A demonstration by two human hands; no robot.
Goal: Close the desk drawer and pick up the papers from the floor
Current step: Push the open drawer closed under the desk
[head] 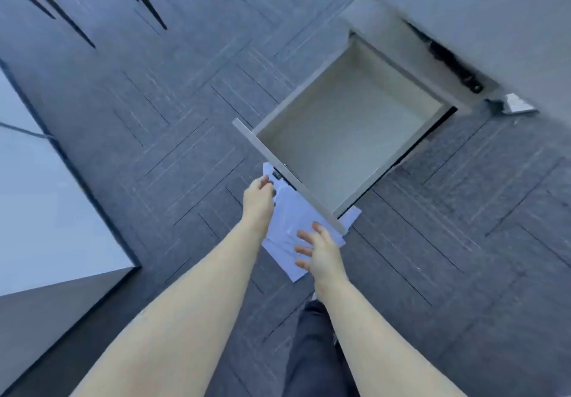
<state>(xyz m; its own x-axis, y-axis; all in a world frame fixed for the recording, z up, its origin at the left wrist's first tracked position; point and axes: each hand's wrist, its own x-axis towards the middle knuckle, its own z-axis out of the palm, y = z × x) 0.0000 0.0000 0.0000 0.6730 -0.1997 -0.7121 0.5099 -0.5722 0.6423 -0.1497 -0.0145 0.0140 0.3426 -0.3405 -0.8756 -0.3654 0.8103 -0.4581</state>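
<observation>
The grey desk drawer point(346, 131) is pulled far out from the desk point(482, 10) and holds nothing. Its front panel point(278, 161) runs diagonally toward me. White papers point(289, 217) lie on the carpet under and beside that front panel. My left hand point(259, 202) is at the outer face of the panel near its small dark handle, fingers curled; whether it touches the handle I cannot tell. My right hand point(318, 253) hovers over the papers near the panel's near end, fingers spread, holding nothing.
Grey carpet tiles point(154, 112) cover the floor. A white table edge point(46, 211) stands at the left. Dark chair legs point(61, 10) are at the top left. A small white object point(517, 104) lies by the desk. My dark trouser leg point(315, 350) is below.
</observation>
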